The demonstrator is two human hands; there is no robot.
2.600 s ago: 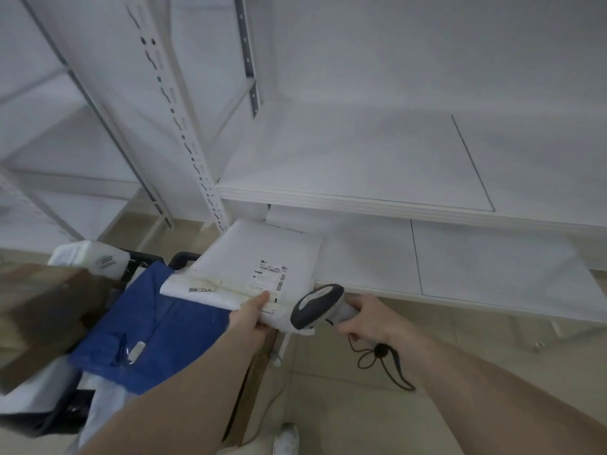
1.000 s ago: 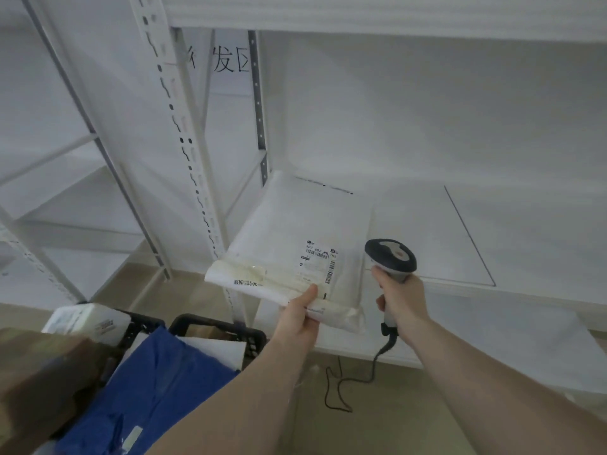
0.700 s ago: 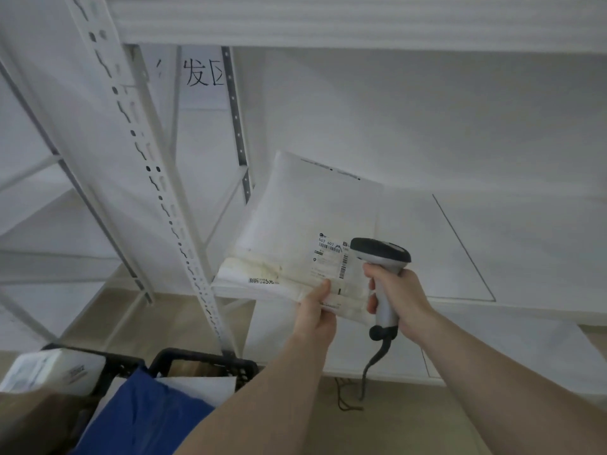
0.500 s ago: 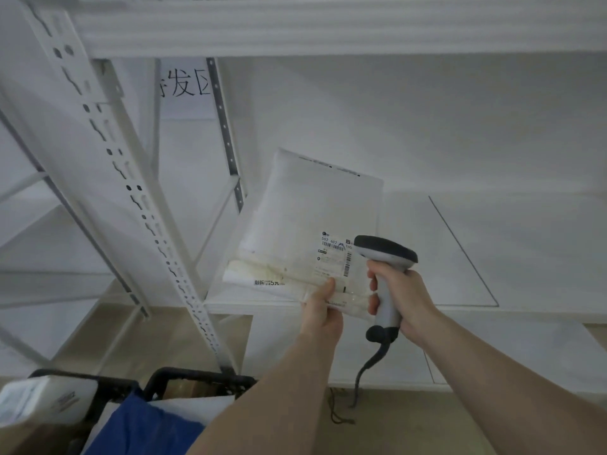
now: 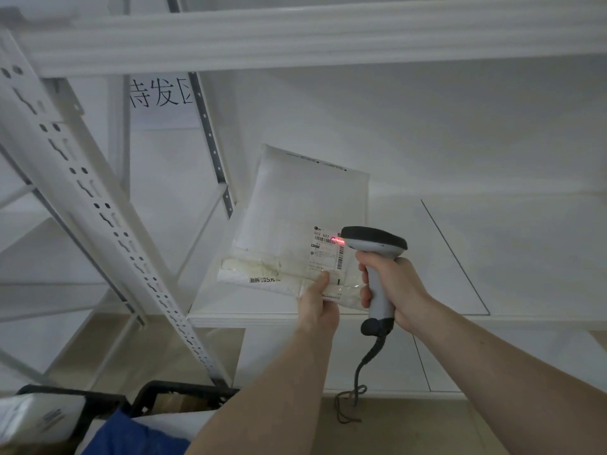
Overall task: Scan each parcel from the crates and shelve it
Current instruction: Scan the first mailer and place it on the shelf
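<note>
A white padded mailer parcel (image 5: 295, 218) stands tilted up in front of the white shelf (image 5: 492, 257). My left hand (image 5: 318, 302) pinches its lower edge, thumb on the front beside the shipping label (image 5: 326, 252). My right hand (image 5: 394, 287) grips the handle of a grey and black barcode scanner (image 5: 374, 243) just right of the parcel. A red scan light falls on the label's barcode at the scanner's nose. The scanner's cable (image 5: 356, 385) hangs down below my hand.
A perforated white shelf upright (image 5: 98, 218) runs diagonally at left. Black crates (image 5: 184, 390) at the bottom left hold a blue parcel (image 5: 131, 436) and a white parcel (image 5: 36, 418). A sign with characters (image 5: 161, 93) hangs on the back wall. Another shelf board (image 5: 295, 37) runs overhead.
I lifted the parcel from over the crates up to shelf height and tipped it upright. My right hand brought the scanner up beside the label, and the red scan light has come on.
</note>
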